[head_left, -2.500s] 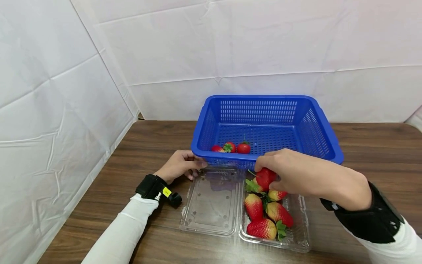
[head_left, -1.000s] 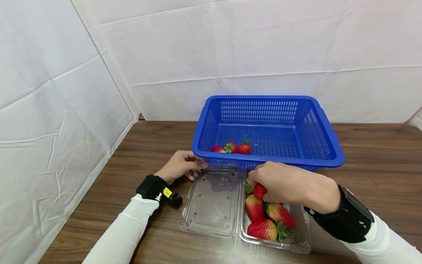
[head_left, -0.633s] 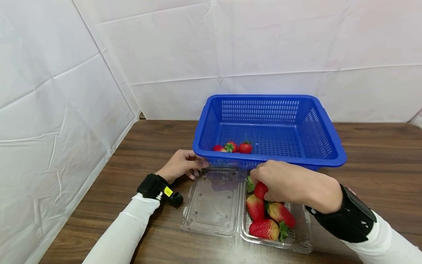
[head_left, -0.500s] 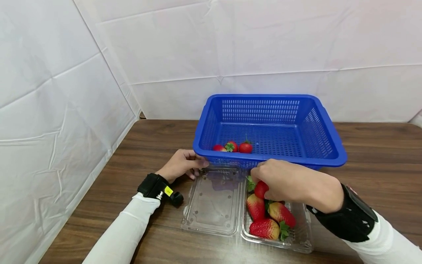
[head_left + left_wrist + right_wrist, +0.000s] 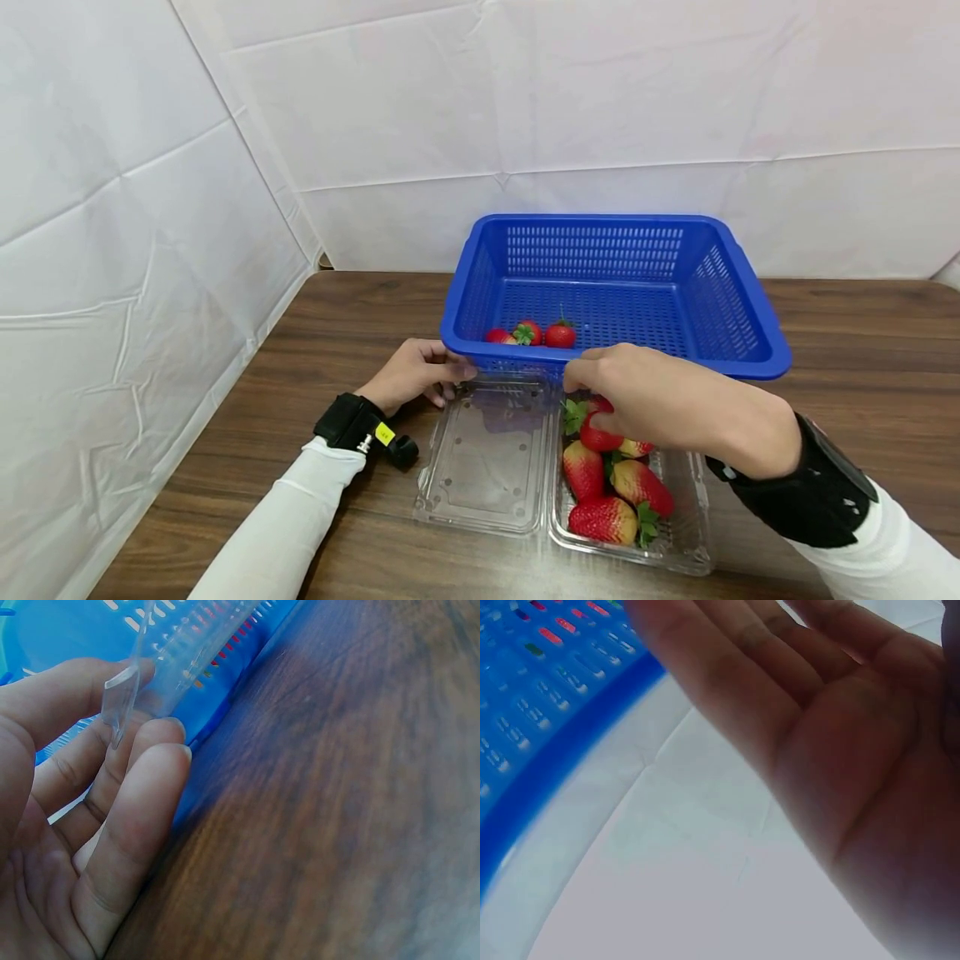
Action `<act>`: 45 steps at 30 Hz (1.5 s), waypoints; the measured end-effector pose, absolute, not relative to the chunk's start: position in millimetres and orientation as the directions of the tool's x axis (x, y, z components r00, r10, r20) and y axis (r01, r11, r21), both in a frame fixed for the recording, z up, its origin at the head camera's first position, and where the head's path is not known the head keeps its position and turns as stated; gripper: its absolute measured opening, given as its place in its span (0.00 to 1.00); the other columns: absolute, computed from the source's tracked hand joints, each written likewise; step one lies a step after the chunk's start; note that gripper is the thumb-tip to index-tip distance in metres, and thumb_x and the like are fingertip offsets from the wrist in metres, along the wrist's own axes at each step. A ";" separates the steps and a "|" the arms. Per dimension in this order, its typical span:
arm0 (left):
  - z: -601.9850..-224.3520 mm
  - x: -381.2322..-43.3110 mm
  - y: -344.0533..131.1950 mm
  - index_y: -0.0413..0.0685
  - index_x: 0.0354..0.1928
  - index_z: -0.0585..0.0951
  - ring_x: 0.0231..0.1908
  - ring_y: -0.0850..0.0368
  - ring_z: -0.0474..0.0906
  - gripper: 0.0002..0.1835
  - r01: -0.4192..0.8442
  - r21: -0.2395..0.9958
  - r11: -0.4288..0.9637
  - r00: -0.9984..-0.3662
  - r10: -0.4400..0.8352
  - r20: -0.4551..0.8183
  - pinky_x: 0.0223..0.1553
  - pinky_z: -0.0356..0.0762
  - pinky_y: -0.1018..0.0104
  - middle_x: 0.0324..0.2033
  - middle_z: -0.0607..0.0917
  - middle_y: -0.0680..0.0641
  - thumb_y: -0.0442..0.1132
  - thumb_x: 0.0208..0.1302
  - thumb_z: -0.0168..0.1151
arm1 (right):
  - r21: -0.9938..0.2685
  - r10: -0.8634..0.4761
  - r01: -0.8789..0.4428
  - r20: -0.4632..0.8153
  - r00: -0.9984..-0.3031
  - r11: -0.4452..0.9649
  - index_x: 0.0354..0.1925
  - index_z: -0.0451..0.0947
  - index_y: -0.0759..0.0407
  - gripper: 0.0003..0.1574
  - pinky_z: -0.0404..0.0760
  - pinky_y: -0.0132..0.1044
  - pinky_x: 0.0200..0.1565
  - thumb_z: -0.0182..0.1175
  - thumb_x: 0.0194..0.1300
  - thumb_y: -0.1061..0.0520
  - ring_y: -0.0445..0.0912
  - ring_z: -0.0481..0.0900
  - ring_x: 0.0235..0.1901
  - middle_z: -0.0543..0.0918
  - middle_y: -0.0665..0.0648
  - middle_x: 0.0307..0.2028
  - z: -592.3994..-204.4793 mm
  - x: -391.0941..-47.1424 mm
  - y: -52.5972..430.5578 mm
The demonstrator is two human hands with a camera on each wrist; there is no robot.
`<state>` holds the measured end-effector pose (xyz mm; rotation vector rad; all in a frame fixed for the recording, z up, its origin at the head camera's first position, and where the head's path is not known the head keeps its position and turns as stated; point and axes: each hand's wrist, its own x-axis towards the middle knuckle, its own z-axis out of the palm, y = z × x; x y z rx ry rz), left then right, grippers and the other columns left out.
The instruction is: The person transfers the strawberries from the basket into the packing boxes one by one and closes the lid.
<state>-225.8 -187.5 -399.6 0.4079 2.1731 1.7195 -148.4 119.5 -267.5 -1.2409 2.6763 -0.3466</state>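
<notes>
My left hand point(image 5: 411, 377) pinches the far left corner of a clear plastic clamshell's lid point(image 5: 487, 471) between thumb and fingers. The left wrist view shows the plastic tab point(image 5: 120, 694) in that grip. My right hand point(image 5: 652, 396) hovers over the far end of the clamshell's base point(image 5: 686, 517), thumb beside a red strawberry point(image 5: 600, 433) with its green leaves to the left. Its fingers look extended in the right wrist view. Several strawberries lie in the base, among them a pale-tipped strawberry point(image 5: 602, 521) at the near end. The right hand partly hides the far ones.
A blue plastic basket point(image 5: 750, 362) stands just behind the clamshell. Inside its near left side show a few small strawberries point(image 5: 559, 335). A brown wood-grain table point(image 5: 360, 312) carries everything, with white cloth walls point(image 5: 390, 108) behind and at left.
My right hand lowered a strawberry into the far end of the base, then rose slightly and moved back off it, uncovering more fruit. The left hand has stayed at the lid's corner.
</notes>
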 end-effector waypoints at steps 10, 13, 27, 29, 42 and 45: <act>-398.4 -225.5 -186.4 0.36 0.43 0.83 0.23 0.54 0.79 0.13 0.007 0.973 0.232 -0.906 0.414 -0.092 0.19 0.82 0.69 0.25 0.83 0.45 0.38 0.60 0.68 | -0.270 -0.787 -0.771 0.071 -0.613 0.576 0.49 0.79 0.57 0.20 0.85 0.42 0.41 0.69 0.57 0.60 0.44 0.79 0.38 0.82 0.53 0.45 -258.4 -147.3 118.8; -398.4 -225.3 -186.4 0.36 0.43 0.83 0.23 0.54 0.79 0.13 0.008 0.972 0.235 -0.906 0.414 -0.092 0.20 0.82 0.68 0.26 0.83 0.45 0.38 0.60 0.68 | -0.271 -0.783 -0.776 0.106 -0.612 0.570 0.49 0.79 0.56 0.20 0.85 0.40 0.40 0.69 0.57 0.60 0.44 0.80 0.40 0.82 0.53 0.45 -255.9 -149.0 119.3; -401.7 -226.9 -187.9 0.40 0.41 0.84 0.23 0.51 0.80 0.13 0.037 0.971 0.236 -0.903 0.424 -0.069 0.21 0.83 0.66 0.26 0.84 0.45 0.41 0.58 0.69 | -0.216 -0.771 -0.822 0.284 -0.570 0.527 0.47 0.80 0.56 0.20 0.85 0.40 0.40 0.71 0.55 0.62 0.43 0.80 0.42 0.83 0.53 0.43 -253.0 -171.5 121.4; -402.2 -226.9 -188.0 0.40 0.41 0.84 0.23 0.51 0.80 0.12 0.035 0.972 0.234 -0.904 0.423 -0.070 0.21 0.83 0.66 0.26 0.84 0.45 0.41 0.58 0.69 | -0.213 -0.768 -0.819 0.284 -0.574 0.533 0.46 0.80 0.57 0.20 0.86 0.40 0.40 0.71 0.54 0.63 0.43 0.81 0.41 0.83 0.53 0.43 -252.5 -174.8 121.8; -401.0 -226.5 -187.3 0.38 0.42 0.84 0.23 0.53 0.79 0.13 0.033 0.972 0.234 -0.902 0.425 -0.072 0.20 0.82 0.68 0.27 0.84 0.44 0.40 0.59 0.69 | -0.144 -0.790 -0.801 0.137 -0.598 0.582 0.44 0.80 0.57 0.15 0.84 0.43 0.43 0.69 0.57 0.61 0.45 0.79 0.40 0.83 0.55 0.42 -249.6 -196.0 110.4; -401.1 -226.7 -187.2 0.38 0.42 0.84 0.23 0.53 0.79 0.13 0.031 0.972 0.233 -0.903 0.424 -0.073 0.20 0.82 0.68 0.28 0.84 0.44 0.40 0.59 0.69 | -0.126 -0.803 -0.807 0.097 -0.588 0.577 0.43 0.80 0.58 0.12 0.84 0.43 0.44 0.68 0.59 0.61 0.46 0.78 0.40 0.83 0.55 0.41 -247.5 -202.2 106.3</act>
